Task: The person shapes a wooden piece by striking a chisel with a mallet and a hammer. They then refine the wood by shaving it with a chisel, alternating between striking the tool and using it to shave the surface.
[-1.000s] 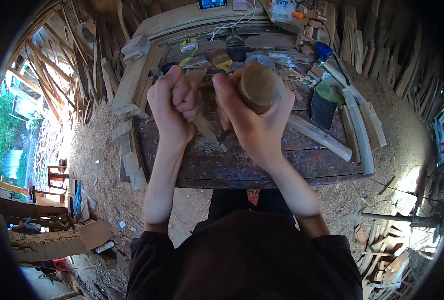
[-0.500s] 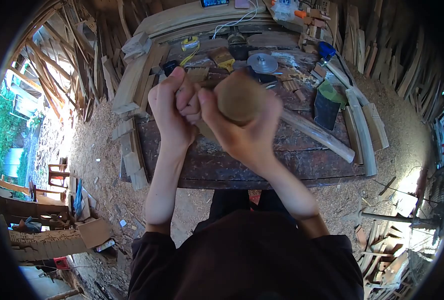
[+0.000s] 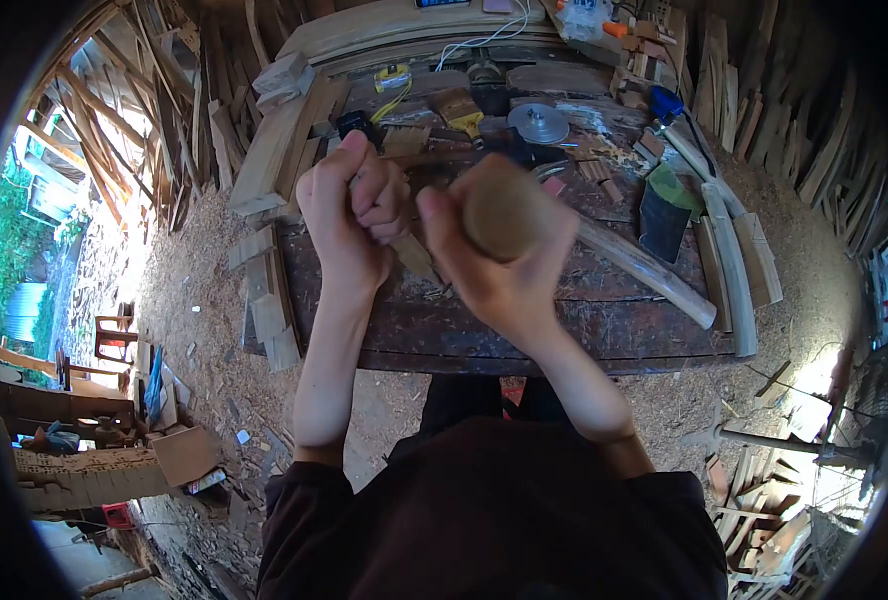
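Note:
My left hand (image 3: 356, 200) is closed in a fist over the bench, thumb uppermost. Below its fingers a pointed, flat, light wooden piece (image 3: 419, 262) sticks out; most of it is hidden by the hand. Just to the right, my right hand (image 3: 509, 285) is wrapped round a thick, round-ended wooden piece (image 3: 501, 215). Its tan circular end faces up towards me, slightly blurred, and the rest is hidden. The two hands are a little apart. Beyond them lie a paintbrush (image 3: 457, 110) with a yellow part and a grey metal disc (image 3: 538, 124).
On the dark bench (image 3: 384, 340) a long wooden stick (image 3: 649, 275) slants at right, near a dark sheet with a green camouflage patch (image 3: 664, 215). A yellow tape measure (image 3: 392, 78) and white cable (image 3: 484, 38) lie at the back. Planks (image 3: 269, 170) line the left edge.
My right hand has shifted slightly right and down with the round wooden piece, away from my left hand. More of the pointed piece now shows. My left hand has barely moved.

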